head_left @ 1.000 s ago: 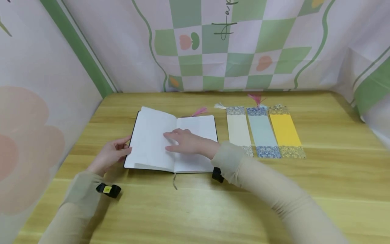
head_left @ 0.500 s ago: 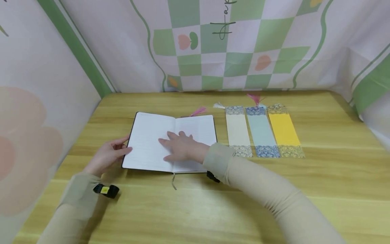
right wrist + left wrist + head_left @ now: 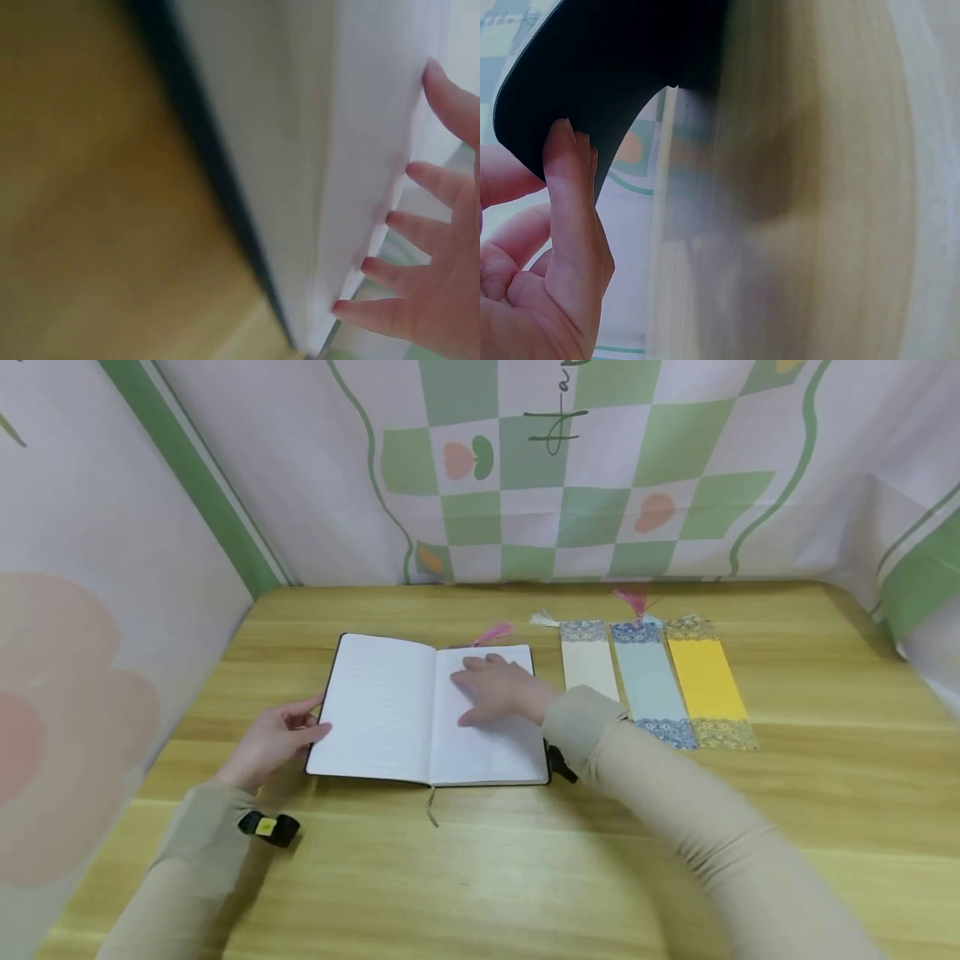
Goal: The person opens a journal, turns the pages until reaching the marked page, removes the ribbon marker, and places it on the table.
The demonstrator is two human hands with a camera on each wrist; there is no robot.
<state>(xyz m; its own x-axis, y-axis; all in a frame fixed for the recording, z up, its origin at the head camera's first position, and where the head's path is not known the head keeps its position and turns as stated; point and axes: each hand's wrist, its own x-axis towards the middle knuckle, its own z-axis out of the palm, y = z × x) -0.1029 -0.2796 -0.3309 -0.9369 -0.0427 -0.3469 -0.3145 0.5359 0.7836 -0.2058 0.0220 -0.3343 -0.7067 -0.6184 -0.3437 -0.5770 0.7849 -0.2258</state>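
A notebook [image 3: 382,718] with white lined pages and a dark cover lies open on the table. My left hand [image 3: 273,739] pinches the outer edge of its left cover, thumb on the page side and fingers underneath. In the left wrist view that dark cover [image 3: 577,82] is lifted off the wood between the thumb and fingers [image 3: 566,172]. My right hand [image 3: 495,689] rests spread on the right page, its fingertips [image 3: 349,307] touching the paper in the right wrist view. A pink tassel [image 3: 493,632] sticks out past the notebook's top edge.
Right of the notebook lie a cream bookmark [image 3: 588,664], a light blue bookmark [image 3: 648,681] and a yellow bookmark [image 3: 705,681], with lace-patterned ends. A ribbon [image 3: 432,807] hangs from the notebook's lower edge. A patterned curtain [image 3: 525,527] stands behind the wooden table [image 3: 450,877].
A raised left page has come down flat. My right hand has slid from the middle fold rightward onto the right page. My left hand keeps its grip on the cover.
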